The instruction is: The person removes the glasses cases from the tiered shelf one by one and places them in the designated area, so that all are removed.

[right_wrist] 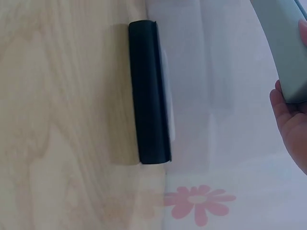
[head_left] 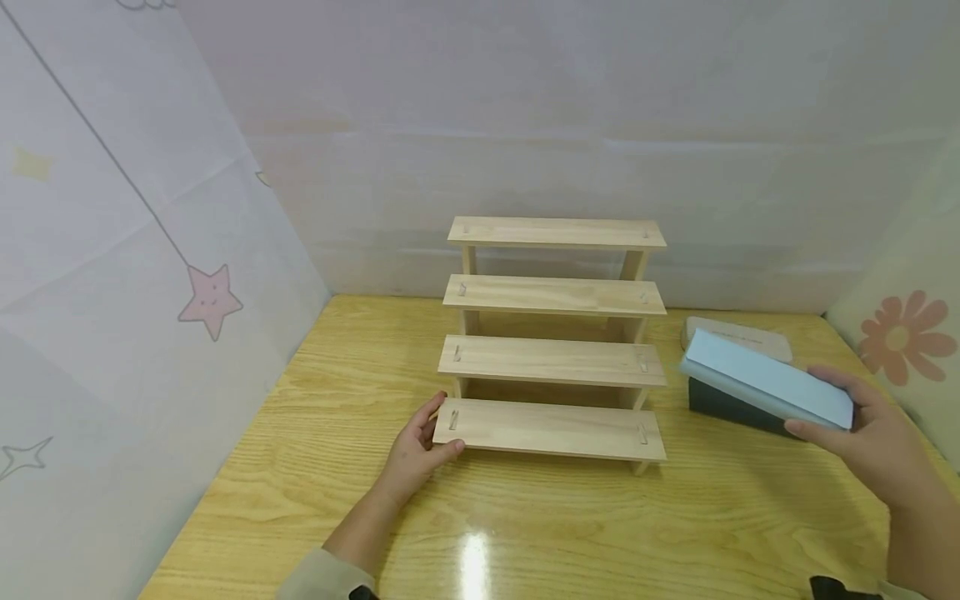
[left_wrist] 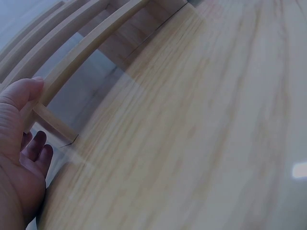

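A pale wooden tiered stand with several step-like shelves stands on the table. My left hand grips the left end of its lowest shelf, thumb at the front edge and fingers round the side. In the left wrist view the thumb lies against the shelf board, while some fingertips are curled beneath. At the right, my right hand holds a light blue, long case by its right end, tilted and raised. In the head view it overlaps a dark case that lies on the table.
Behind the dark case lies a whitish rounded case, partly hidden by the blue one. The wood-grain table meets fabric backdrops at the back and both sides. A red flower is printed on the right one.
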Action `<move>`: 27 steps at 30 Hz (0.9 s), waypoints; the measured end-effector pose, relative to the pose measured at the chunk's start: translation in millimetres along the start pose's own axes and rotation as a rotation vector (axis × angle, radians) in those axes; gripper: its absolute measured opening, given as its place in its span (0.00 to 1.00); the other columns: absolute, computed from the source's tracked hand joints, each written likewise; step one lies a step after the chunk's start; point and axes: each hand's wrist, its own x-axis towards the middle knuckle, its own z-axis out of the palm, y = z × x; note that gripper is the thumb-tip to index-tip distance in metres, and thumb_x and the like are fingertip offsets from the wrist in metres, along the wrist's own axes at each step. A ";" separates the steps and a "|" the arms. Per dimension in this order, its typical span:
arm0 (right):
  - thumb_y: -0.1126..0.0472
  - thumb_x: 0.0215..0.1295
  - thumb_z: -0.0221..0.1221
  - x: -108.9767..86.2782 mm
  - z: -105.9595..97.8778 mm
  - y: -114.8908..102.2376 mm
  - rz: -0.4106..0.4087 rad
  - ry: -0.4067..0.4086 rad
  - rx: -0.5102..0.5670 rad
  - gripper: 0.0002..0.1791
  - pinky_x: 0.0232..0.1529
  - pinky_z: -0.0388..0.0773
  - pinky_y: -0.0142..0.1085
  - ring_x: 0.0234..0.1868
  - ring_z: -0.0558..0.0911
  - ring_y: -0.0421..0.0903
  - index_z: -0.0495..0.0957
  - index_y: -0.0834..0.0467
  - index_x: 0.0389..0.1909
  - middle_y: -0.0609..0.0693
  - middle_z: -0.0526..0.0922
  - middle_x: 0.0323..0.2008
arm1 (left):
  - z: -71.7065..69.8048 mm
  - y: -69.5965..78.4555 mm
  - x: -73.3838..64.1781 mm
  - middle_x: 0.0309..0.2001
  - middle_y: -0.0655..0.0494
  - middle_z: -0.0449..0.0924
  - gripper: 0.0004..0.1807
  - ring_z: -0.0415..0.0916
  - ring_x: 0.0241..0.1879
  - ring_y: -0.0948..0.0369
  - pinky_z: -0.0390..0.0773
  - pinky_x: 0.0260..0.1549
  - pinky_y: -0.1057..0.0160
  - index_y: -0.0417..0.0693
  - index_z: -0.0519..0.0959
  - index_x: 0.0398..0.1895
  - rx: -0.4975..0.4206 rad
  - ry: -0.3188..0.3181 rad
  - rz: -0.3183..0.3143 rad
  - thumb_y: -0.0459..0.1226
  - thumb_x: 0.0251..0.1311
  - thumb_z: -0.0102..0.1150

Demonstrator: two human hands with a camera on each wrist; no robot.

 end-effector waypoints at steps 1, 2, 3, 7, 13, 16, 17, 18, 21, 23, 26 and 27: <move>0.71 0.58 0.67 -0.4 0.0 2.6 0.007 0.001 -0.009 0.43 0.32 0.73 0.18 0.41 0.69 0.24 0.61 0.44 0.72 0.26 0.64 0.49 | -0.2 -0.5 0.2 0.73 0.40 0.60 0.47 0.63 0.69 0.45 0.77 0.50 0.70 0.48 0.53 0.77 -0.002 -0.003 0.000 0.29 0.56 0.67; 0.70 0.58 0.67 -0.7 -0.2 5.5 0.014 -0.004 -0.017 0.43 0.32 0.72 0.18 0.41 0.68 0.24 0.60 0.44 0.72 0.26 0.63 0.49 | -0.4 -0.7 0.3 0.73 0.40 0.60 0.47 0.63 0.70 0.45 0.77 0.50 0.69 0.48 0.53 0.77 0.000 -0.006 -0.001 0.30 0.56 0.67; 0.69 0.59 0.67 -1.1 -0.3 8.5 0.026 -0.011 -0.025 0.43 0.32 0.72 0.18 0.41 0.68 0.23 0.60 0.42 0.72 0.25 0.63 0.48 | -0.4 -0.7 0.2 0.73 0.40 0.60 0.47 0.63 0.70 0.45 0.77 0.51 0.69 0.48 0.52 0.77 0.002 -0.009 0.002 0.30 0.57 0.67; 0.65 0.62 0.66 -3.3 0.0 22.1 0.086 -0.058 -0.029 0.42 0.33 0.71 0.18 0.41 0.67 0.22 0.58 0.38 0.72 0.27 0.62 0.48 | -0.3 -1.1 0.6 0.73 0.41 0.59 0.47 0.61 0.71 0.45 0.77 0.52 0.70 0.48 0.52 0.77 0.008 -0.014 0.000 0.30 0.57 0.67; 0.59 0.63 0.66 -5.3 2.0 41.4 0.171 -0.113 -0.068 0.41 0.33 0.71 0.18 0.40 0.66 0.20 0.57 0.41 0.73 0.47 0.67 0.51 | 0.6 -0.7 0.6 0.73 0.41 0.61 0.47 0.62 0.70 0.46 0.77 0.51 0.70 0.49 0.53 0.77 0.007 0.000 -0.006 0.29 0.56 0.68; 0.57 0.64 0.65 -5.4 3.4 48.9 0.191 -0.136 -0.087 0.42 0.33 0.70 0.18 0.40 0.65 0.19 0.55 0.45 0.75 0.60 0.65 0.55 | 0.5 -0.4 0.6 0.72 0.41 0.62 0.47 0.64 0.69 0.46 0.77 0.50 0.69 0.50 0.54 0.77 0.006 0.006 -0.011 0.29 0.56 0.68; 0.57 0.64 0.65 -5.2 3.5 51.0 0.194 -0.145 -0.087 0.42 0.33 0.70 0.18 0.40 0.64 0.19 0.55 0.47 0.75 0.63 0.64 0.56 | 0.6 -0.2 0.6 0.72 0.41 0.62 0.47 0.64 0.69 0.46 0.78 0.50 0.69 0.49 0.54 0.77 0.008 0.005 -0.008 0.30 0.56 0.68; 0.57 0.64 0.65 -5.2 3.5 52.8 0.196 -0.154 -0.087 0.43 0.33 0.70 0.18 0.40 0.64 0.19 0.54 0.48 0.76 0.66 0.63 0.57 | 0.5 0.1 0.4 0.72 0.40 0.62 0.47 0.64 0.69 0.46 0.78 0.50 0.69 0.49 0.54 0.77 0.008 0.003 -0.006 0.30 0.56 0.68; 0.57 0.65 0.64 -5.3 3.2 56.9 0.204 -0.182 -0.094 0.44 0.32 0.71 0.20 0.39 0.65 0.19 0.51 0.52 0.77 0.71 0.62 0.58 | -0.1 -0.1 0.5 0.72 0.40 0.62 0.47 0.64 0.69 0.45 0.77 0.50 0.69 0.49 0.53 0.77 0.007 -0.006 -0.005 0.30 0.57 0.67; 0.56 0.65 0.64 -5.4 3.1 58.6 0.208 -0.199 -0.098 0.44 0.32 0.72 0.22 0.39 0.66 0.20 0.50 0.54 0.77 0.71 0.63 0.58 | -0.6 0.1 0.1 0.72 0.40 0.62 0.47 0.64 0.69 0.45 0.77 0.50 0.69 0.49 0.52 0.77 0.002 -0.013 -0.005 0.30 0.57 0.67; 0.55 0.65 0.64 -5.4 3.3 60.1 0.221 -0.222 -0.116 0.43 0.32 0.72 0.24 0.38 0.67 0.22 0.51 0.56 0.76 0.71 0.64 0.58 | -1.3 -0.1 -0.3 0.72 0.41 0.62 0.47 0.64 0.69 0.46 0.77 0.51 0.69 0.51 0.53 0.77 -0.006 -0.020 -0.013 0.30 0.57 0.67; 0.55 0.65 0.64 -5.1 3.2 59.3 0.228 -0.233 -0.123 0.43 0.32 0.72 0.24 0.38 0.67 0.22 0.52 0.57 0.75 0.72 0.64 0.58 | -1.3 0.1 -0.4 0.72 0.41 0.61 0.47 0.63 0.69 0.46 0.77 0.51 0.69 0.51 0.52 0.77 -0.007 -0.022 -0.013 0.30 0.57 0.67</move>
